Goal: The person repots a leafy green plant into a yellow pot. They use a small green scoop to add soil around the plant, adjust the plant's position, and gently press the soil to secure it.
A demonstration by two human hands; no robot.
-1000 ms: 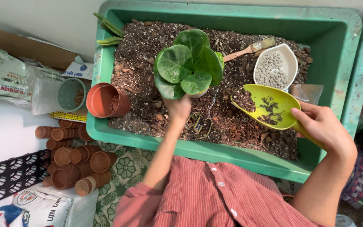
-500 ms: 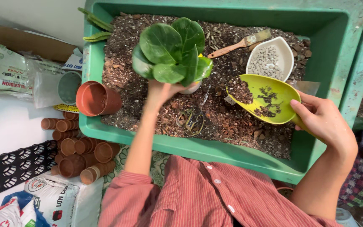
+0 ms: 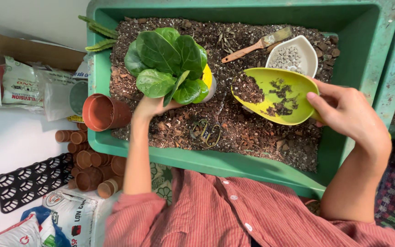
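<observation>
One leafy plant (image 3: 168, 64), one yellow scoop (image 3: 275, 93), perhaps eleven small pots (image 3: 90, 167)

One green tray (image 3: 115, 146) holds soil. In it are one leafy plant (image 3: 168, 64), one yellow scoop (image 3: 275, 96), one white dish (image 3: 305, 50) of pebbles, one brush (image 3: 257, 45) and one pair of scissors (image 3: 205, 131). One large terracotta pot (image 3: 104, 112) leans at the tray's edge; the small pots (image 3: 88, 160) stacked outside lie in several rows, too overlapped to count. One black perforated tray (image 3: 30, 180) sits alongside, with several plastic bags (image 3: 28, 89). Two hands show.
</observation>
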